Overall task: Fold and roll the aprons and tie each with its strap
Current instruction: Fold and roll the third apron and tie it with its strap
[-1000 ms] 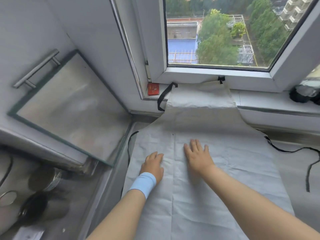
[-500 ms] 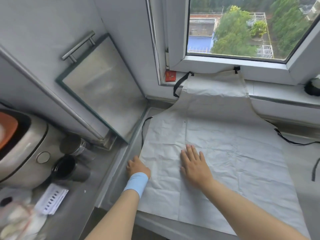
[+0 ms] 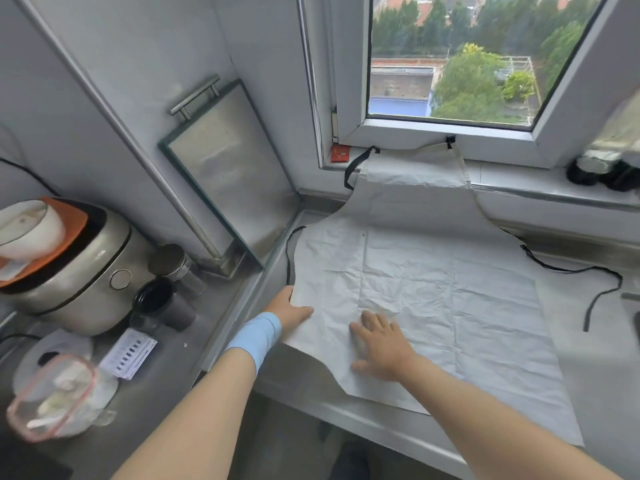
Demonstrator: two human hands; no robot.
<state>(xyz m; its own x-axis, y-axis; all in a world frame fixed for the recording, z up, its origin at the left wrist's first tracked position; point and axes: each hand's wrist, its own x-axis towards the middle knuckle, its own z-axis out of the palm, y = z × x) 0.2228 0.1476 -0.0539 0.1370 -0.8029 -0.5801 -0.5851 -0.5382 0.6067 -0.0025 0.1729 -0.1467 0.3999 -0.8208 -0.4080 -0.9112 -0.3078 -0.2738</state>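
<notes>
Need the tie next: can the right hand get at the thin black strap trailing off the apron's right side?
Probably yes: the right hand lies open on the pale grey apron; only flat cloth separates it from the thin black strap.

My tabletop (image 3: 595, 358) here is plain steel. A pale grey apron (image 3: 433, 289) is spread flat across most of it, bib end up on the windowsill (image 3: 519, 178). Its black strap (image 3: 571, 270) snakes over the bare metal on the right. On the lower bit to the left sit a rice cooker (image 3: 79, 271), a dark cup (image 3: 162, 303) and a paper slip (image 3: 130, 351).
</notes>
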